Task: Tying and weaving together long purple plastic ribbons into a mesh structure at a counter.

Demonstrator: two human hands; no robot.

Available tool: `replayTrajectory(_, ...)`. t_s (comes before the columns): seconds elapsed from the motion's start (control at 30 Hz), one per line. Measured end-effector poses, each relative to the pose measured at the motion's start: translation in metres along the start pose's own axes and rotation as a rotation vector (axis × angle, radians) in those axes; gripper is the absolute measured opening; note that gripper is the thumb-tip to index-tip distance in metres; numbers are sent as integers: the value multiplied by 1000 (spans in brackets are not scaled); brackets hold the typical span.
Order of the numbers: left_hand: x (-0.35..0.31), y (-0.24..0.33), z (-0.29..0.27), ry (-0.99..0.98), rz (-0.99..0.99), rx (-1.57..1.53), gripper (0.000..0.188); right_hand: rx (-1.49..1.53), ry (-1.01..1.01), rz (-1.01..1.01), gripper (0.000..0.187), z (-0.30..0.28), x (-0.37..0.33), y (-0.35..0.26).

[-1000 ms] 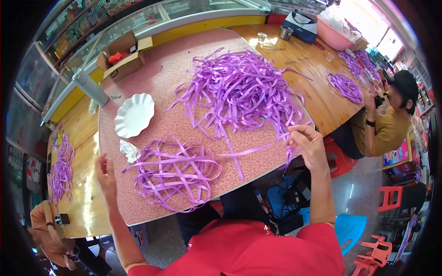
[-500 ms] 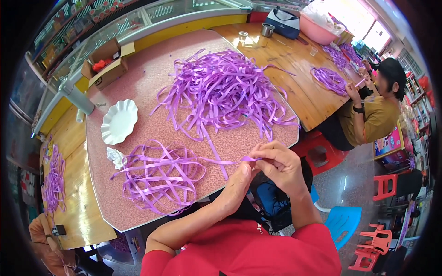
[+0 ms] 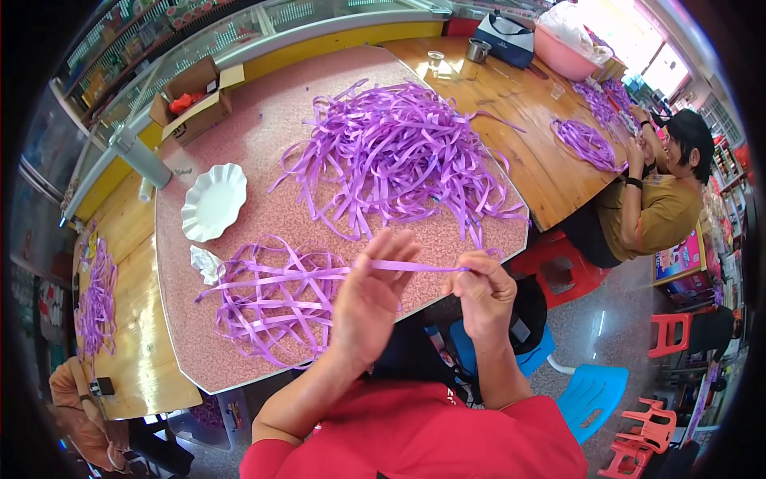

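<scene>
A purple ribbon [image 3: 423, 267] stretches nearly level between my hands, over the front edge of the pink table. My right hand [image 3: 485, 297] is closed, pinching the ribbon's end between thumb and fingers. On the other side, my left hand [image 3: 367, 307] is open with its fingers stretched out, and the ribbon passes by its thumb and fingers. Left of that hand lies a loose, looping heap of purple ribbon [image 3: 279, 275]. Farther back on the table spreads a larger tangled pile of purple ribbons [image 3: 399, 152].
At the left stand a scalloped white dish [image 3: 214, 203], crumpled white tissue [image 3: 206, 263], a grey-green bottle [image 3: 140, 158] and an open cardboard box [image 3: 199, 112]. A co-worker [image 3: 658, 203] handles purple ribbon at the wooden table [image 3: 511, 104] on the right. Another person [image 3: 80, 407] sits lower left.
My hands have moved apart, drawing the ribbon straight between them. The left hand has lifted away from the right and spread its fingers. The co-worker's hands have shifted.
</scene>
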State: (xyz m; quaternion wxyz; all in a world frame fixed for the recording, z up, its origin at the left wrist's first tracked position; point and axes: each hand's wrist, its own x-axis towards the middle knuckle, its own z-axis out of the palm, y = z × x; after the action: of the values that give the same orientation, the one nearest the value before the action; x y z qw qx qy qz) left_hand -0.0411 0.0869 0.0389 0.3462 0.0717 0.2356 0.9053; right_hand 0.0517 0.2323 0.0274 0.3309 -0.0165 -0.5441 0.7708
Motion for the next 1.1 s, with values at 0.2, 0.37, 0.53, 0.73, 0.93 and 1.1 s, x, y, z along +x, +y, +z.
replayTrajectory(0.2, -2, 65, -62, 114, 220, 32, 48, -14, 244, -46, 20, -45, 10, 3)
replayTrajectory(0.37, -14, 118, -98, 241, 438, 88, 47, 164, 345, 9, 22, -105, 24, 3)
replayTrajectory(0.53, -23, 147, -134, 224, 533, 73, 45, 365, 544, 49, 23, -180, 25, 9)
replayTrajectory(0.73, -23, 141, -120, 340, 525, 226, 47, 480, 369, 18, 26, -251, 17, 6)
replayTrajectory(0.93, -32, 114, -78, 326, 435, 655, 48, -137, 522, -122, 36, -122, 36, -30)
replayTrajectory(1.1, -37, 88, -42, 41, 222, 1042, 45, -656, -145, -122, 16, -1, 39, -22)
